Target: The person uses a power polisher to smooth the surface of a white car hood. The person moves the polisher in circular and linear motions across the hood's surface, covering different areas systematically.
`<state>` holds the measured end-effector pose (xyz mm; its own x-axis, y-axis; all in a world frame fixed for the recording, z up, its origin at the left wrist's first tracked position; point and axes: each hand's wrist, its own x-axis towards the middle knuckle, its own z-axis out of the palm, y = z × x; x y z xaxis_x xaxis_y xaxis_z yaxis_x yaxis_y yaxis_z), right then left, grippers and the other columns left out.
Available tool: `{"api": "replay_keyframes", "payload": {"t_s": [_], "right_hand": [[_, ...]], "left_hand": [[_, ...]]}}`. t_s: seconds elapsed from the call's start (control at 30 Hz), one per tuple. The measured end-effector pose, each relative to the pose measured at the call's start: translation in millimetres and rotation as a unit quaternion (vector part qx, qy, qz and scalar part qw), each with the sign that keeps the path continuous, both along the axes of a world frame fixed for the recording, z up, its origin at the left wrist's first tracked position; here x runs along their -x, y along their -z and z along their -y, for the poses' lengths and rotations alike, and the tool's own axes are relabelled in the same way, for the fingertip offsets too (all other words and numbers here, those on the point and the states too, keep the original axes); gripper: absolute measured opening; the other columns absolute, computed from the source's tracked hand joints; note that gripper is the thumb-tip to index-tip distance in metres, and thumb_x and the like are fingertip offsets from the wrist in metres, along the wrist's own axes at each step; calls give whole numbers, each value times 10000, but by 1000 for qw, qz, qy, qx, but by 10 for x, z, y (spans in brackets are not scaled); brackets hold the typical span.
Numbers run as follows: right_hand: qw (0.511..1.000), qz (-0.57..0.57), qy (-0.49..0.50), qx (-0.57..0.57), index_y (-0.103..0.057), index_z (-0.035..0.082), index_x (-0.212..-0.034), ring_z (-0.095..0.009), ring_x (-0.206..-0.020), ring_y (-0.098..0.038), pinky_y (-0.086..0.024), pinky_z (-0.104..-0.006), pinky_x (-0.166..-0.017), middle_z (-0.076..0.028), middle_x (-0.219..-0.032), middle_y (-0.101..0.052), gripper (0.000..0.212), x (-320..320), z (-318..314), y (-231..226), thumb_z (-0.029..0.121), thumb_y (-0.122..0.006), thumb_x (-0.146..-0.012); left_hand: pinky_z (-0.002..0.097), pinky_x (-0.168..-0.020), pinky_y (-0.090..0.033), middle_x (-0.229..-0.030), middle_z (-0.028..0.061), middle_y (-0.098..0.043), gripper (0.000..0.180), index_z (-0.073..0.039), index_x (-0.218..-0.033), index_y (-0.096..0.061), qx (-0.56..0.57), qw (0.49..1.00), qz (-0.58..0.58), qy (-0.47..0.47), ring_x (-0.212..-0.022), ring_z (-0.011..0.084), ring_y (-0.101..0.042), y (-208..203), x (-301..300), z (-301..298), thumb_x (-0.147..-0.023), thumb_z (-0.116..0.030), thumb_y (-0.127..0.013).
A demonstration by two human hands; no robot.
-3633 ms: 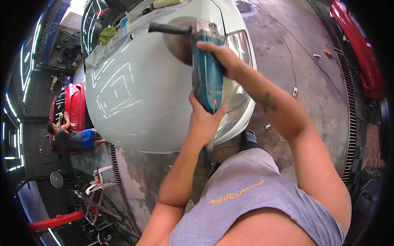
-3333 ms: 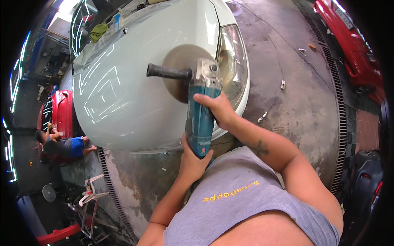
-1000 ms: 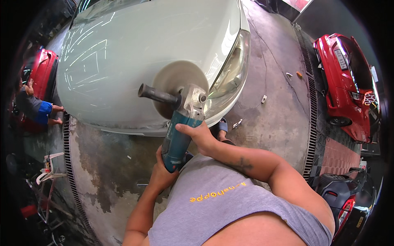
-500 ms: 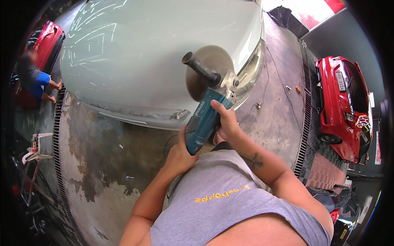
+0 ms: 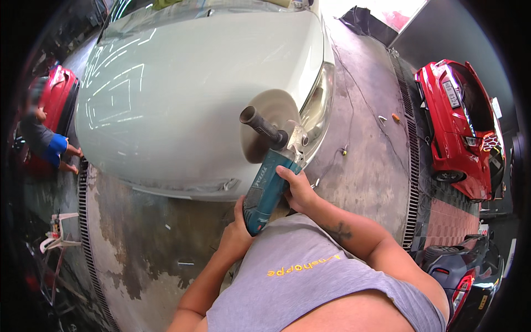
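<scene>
The left hand (image 5: 233,237) grips the rear of the teal plastic power tool (image 5: 266,188), the right hand (image 5: 299,192) its body near the metal head (image 5: 299,136) — its blurred round disc (image 5: 281,104) at the glossy white hood (image 5: 182,94)'s front corner, beside the headlight (image 5: 319,105). Working the paint seems underway; the next move calls for a level, steady disc.

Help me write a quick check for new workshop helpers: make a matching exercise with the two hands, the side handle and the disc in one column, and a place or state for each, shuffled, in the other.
Column one
1. Left hand
2. Right hand
3. Side handle
4. Disc

Column two
A. Blurred, over the white hood
B. Gripping the teal power tool nearer its metal head
C. Black, no hand on it
D. Holding the tool's rear end

Pairs: 1-D, 2-B, 3-C, 4-A
</scene>
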<state>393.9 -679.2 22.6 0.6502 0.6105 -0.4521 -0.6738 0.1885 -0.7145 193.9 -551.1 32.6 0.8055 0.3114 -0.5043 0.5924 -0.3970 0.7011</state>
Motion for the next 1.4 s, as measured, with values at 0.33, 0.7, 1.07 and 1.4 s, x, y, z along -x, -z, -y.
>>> {"api": "replay_keyframes", "payload": {"t_s": [0.33,0.7,1.07,1.4], "right_hand": [[994,19,19,-108,-614,16,-1286,-221,-944,-727,-608,-414,-879,-103,-1084,-723,473,-1860,121,-417,238,-818,-922],[983,53,-41,-173,-629,9,-1284,-215,-886,-731,-621,-392,-829,-103,-1043,-723,513,-4202,28,-857,291,-839,-911],[982,68,-114,-138,-633,8,-1356,-196,-1071,-691,-572,-389,-970,-94,-1189,-714,589,-4411,83,-955,304,-854,-897],[984,135,-50,-104,-644,6,-1287,-177,-917,-708,-600,-361,-850,-81,-1058,-721,546,-4530,-44,-959,284,-879,-879]], "left_hand": [[541,-1073,-528,-1296,351,-678,1239,-128,-1688,40,13,998,28,-45,-1218,523,-687,-687,-1846,499,-886,-385,-869],[527,-1057,-532,-1367,369,-633,1189,-32,-1678,28,-94,984,130,-78,-1222,512,-686,-1096,-3993,874,-919,-304,-846],[513,-1147,-452,-1492,380,-502,1205,10,-1667,41,-71,988,39,-133,-1377,466,-574,-1339,-4177,1017,-904,-263,-851],[490,-993,-555,-1328,294,-604,1156,24,-1649,7,-155,979,78,-106,-1125,371,-695,-1083,-4253,969,-909,-227,-845]]}}
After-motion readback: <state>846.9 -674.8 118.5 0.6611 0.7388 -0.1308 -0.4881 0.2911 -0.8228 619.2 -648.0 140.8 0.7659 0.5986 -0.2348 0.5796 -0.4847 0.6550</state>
